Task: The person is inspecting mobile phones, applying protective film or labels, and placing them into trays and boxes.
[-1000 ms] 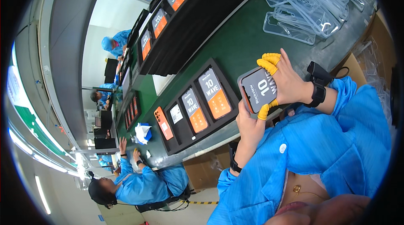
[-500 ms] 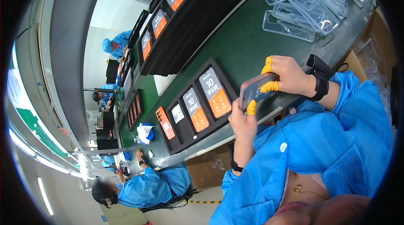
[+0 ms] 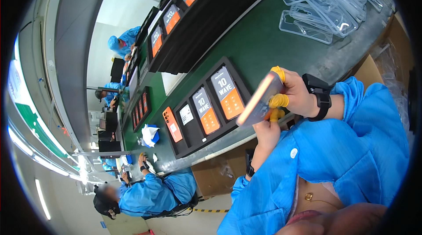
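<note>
A smartphone (image 3: 258,104) with a light edge and a shiny face is tilted up over the table's near edge. My right hand (image 3: 300,96), in yellow finger covers, grips its upper side. Close below, my left hand (image 3: 267,133) has its covered fingers closed at the phone's lower side, where a bit of orange shows; the exact contact is partly hidden. Left of my hands lies a black foam tray (image 3: 183,134) with two phones in grey-and-orange printed film, the nearer phone (image 3: 227,92) and the second phone (image 3: 205,111). An orange phone (image 3: 172,124) rests at the tray's left end.
Clear plastic phone cases (image 3: 325,10) are heaped at the far right. A tall stack of black trays (image 3: 211,24) stands behind, with wrapped phones on top. A blue-and-white packet (image 3: 150,135) lies left of the tray. A co-worker in blue (image 3: 158,195) sits at the left.
The phone has turned, so its edge now faces me more. My left hand has slid right and lower along it, and my right hand has come down slightly.
</note>
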### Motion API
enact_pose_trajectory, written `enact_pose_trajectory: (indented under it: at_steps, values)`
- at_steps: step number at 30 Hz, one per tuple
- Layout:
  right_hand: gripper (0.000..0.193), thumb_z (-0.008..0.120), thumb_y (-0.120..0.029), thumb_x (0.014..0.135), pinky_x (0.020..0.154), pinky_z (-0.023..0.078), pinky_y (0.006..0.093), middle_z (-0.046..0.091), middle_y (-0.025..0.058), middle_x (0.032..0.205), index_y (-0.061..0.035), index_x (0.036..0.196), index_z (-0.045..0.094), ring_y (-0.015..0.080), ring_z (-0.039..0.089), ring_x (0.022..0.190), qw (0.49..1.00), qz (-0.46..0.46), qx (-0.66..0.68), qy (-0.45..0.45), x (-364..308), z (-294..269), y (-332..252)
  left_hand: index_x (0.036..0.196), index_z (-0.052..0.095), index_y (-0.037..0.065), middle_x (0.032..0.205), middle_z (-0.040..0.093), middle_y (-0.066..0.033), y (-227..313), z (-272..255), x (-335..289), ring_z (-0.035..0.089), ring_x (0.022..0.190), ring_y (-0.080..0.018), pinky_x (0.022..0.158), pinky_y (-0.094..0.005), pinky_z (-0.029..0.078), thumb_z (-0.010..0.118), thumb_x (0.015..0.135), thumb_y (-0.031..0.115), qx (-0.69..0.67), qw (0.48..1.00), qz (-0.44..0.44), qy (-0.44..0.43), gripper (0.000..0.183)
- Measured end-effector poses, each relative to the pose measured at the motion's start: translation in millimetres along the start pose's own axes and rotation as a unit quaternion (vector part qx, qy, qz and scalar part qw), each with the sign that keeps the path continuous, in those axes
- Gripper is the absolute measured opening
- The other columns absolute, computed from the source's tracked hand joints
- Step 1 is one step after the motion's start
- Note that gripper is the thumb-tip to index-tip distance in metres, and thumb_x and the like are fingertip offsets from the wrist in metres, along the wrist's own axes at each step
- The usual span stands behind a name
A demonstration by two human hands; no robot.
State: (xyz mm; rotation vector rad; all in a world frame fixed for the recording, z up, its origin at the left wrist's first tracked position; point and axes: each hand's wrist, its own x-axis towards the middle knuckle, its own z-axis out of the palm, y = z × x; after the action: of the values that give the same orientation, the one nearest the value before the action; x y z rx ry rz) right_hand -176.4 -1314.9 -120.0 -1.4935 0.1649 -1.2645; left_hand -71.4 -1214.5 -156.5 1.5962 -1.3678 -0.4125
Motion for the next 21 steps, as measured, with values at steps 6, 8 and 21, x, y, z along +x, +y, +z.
enact_pose_trajectory:
  at_steps: [6,8,21]
  values:
    - [0.055,0.067,-0.013,0.058,0.079,0.040,0.0372,0.049,0.0151,0.099,-0.0020,0.107,0.045,0.0319,0.047,0.092,0.810,-0.089,-0.578,0.052,28.6,-80.5,19.1,0.092,0.053,-0.002,0.080,0.059,-0.0105,-11.0,-123.0,-7.0,0.057,0.068,-0.0191,0.063,-0.0294,0.046,0.052,0.079,0.012,-0.253,0.965,-0.034,0.055,0.020]
    - [0.036,0.060,-0.009,0.065,0.077,0.041,0.0366,0.049,0.0136,0.097,-0.0029,0.099,0.050,0.0319,0.047,0.090,0.694,0.048,-0.718,0.025,1.1,-139.0,65.3,0.096,0.051,-0.002,0.079,0.059,-0.0134,-60.1,-196.4,-9.0,0.058,0.067,-0.0217,0.061,-0.0305,0.047,0.051,0.079,0.018,-0.229,0.969,-0.039,0.089,0.026]
    - [0.019,0.046,-0.017,0.083,0.048,0.036,0.0176,0.050,-0.0011,0.070,-0.0031,0.093,0.053,0.0050,0.045,0.057,0.908,0.400,-0.116,0.048,39.9,-131.8,31.7,0.091,0.058,-0.001,0.087,0.060,-0.0148,-134.9,-292.8,42.4,0.059,0.072,-0.0244,0.057,-0.0335,0.047,0.055,0.074,0.036,0.288,0.803,-0.510,-0.110,0.040]
